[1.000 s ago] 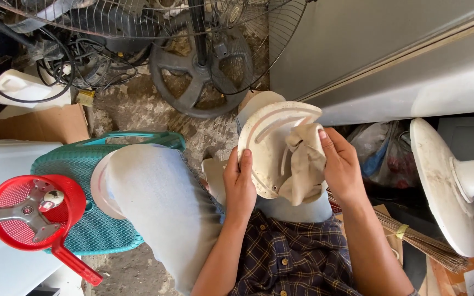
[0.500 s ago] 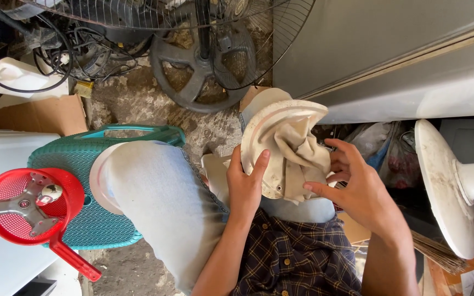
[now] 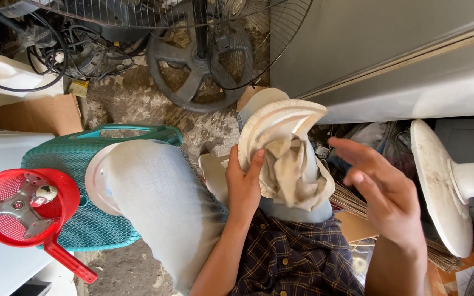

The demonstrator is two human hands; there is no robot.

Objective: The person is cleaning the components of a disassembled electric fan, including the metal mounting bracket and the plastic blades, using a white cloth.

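My left hand [image 3: 243,183] grips the edge of a round white plastic disc [image 3: 272,126] held upright over my lap. A crumpled beige cloth [image 3: 292,172] lies against the disc's inner face, pinned under my left fingers. My right hand [image 3: 382,194] hovers to the right of the cloth with fingers spread, touching nothing. My knee in light jeans [image 3: 154,203] fills the lower middle.
A red plastic sieve [image 3: 6,227] holding a metal bracket [image 3: 15,205] sits at left beside a teal basket [image 3: 61,164]. A black fan base and wire grille [image 3: 198,60] stand at the top. A white fan base [image 3: 440,186] lies at right below a grey cabinet [image 3: 390,60].
My right hand has let go of the cloth and disc and drawn away to the right, fingers opening. The left hand still holds the disc with the cloth.
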